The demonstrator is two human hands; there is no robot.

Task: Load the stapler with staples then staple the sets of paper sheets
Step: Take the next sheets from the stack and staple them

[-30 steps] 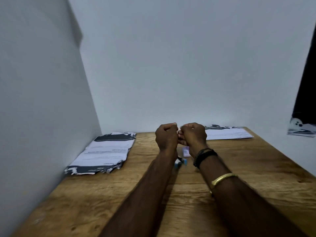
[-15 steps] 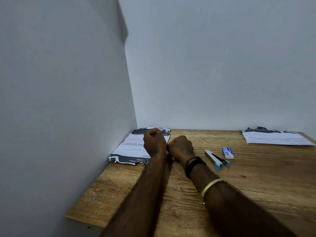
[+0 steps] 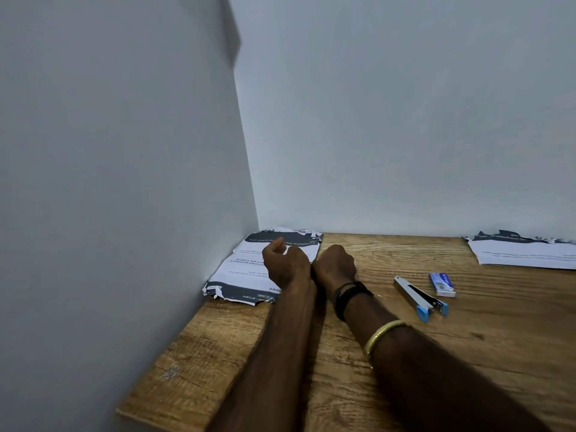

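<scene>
Stapler (image 3: 419, 299) well right of the fingers (image 3: 277, 244)

Single wide-angle cam on my head, facing forward and down across the table (image 3: 467, 332), turned toward its far left corner where the walls (image 3: 374, 120) meet. Close in; table's near edge is cropped.

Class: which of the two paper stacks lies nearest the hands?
The stack in the wall corner, under the left hand; the other stack lies far right, past the stapler.
</scene>
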